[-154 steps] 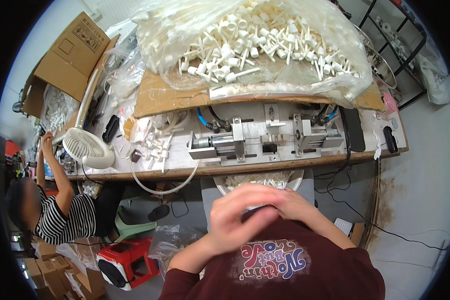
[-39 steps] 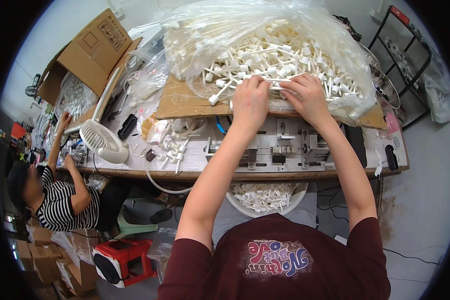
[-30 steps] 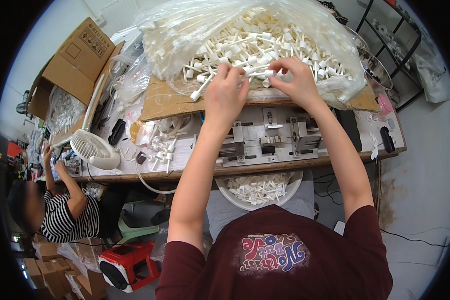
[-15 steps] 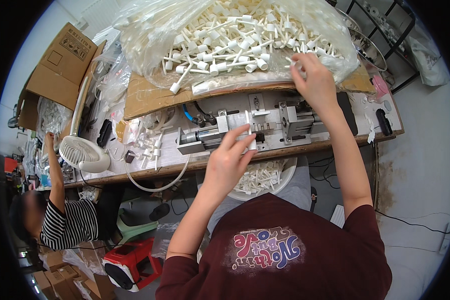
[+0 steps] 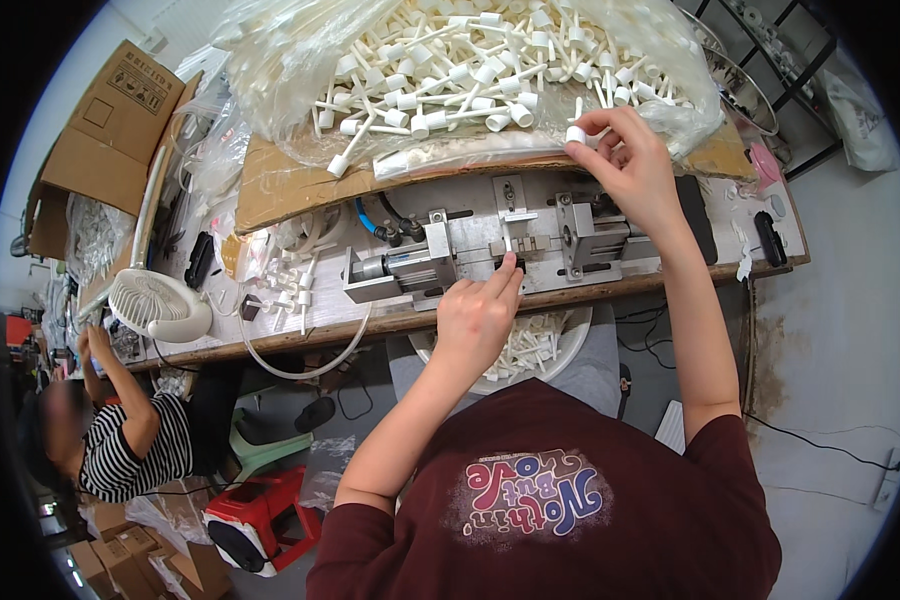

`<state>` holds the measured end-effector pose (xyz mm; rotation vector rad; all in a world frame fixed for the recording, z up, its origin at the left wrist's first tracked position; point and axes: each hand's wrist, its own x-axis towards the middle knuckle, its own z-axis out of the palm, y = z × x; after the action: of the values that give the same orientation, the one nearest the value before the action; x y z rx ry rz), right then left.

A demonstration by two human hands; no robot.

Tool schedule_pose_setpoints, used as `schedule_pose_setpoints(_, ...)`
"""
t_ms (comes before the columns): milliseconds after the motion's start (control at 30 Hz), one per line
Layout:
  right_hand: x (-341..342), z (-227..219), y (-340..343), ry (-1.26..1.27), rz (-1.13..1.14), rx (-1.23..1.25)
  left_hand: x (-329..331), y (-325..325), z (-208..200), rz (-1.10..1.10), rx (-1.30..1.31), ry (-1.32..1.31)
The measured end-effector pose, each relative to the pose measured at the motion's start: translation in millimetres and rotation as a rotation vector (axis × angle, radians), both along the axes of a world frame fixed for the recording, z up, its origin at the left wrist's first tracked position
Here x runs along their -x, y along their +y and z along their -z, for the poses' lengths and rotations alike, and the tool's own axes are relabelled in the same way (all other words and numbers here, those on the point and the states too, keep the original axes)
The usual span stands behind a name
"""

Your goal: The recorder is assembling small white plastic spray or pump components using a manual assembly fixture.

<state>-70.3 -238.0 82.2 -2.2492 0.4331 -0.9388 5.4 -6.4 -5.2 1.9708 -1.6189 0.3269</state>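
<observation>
A white plastic piece with a thin stem lies in the metal clamping fixture on the bench. My left hand has its fingers pressed together at the near end of that piece; the thumb is mostly hidden. Above the fixture's right part, my right hand pinches a white plastic piece with a round cap, its stem pointing up. Just beyond the right hand, a big clear plastic bag spills many similar white capped pieces on cardboard.
Between my legs stands a white tub of white pieces. A small fan, loose white parts and a hose are at the left. Black clips lie on the right. Another person works at far left.
My left hand has lowered its white piece from upright into the fixture. My right hand has drawn a capped piece slightly back from the pile. The other person's hands have come together.
</observation>
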Motion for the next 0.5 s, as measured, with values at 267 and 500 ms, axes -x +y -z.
schedule_pose_setpoints(267, 40.5, 18.2, 67.9, 0.0, -0.172, 0.167, -2.5, 0.8, -3.2, 0.018, 0.002, -0.011)
schedule_pose_setpoints(500, 63.5, 52.8, 96.3, 0.128, -0.181, 0.388, -42.3, -13.4, -73.6, -0.063, 0.156, 0.172)
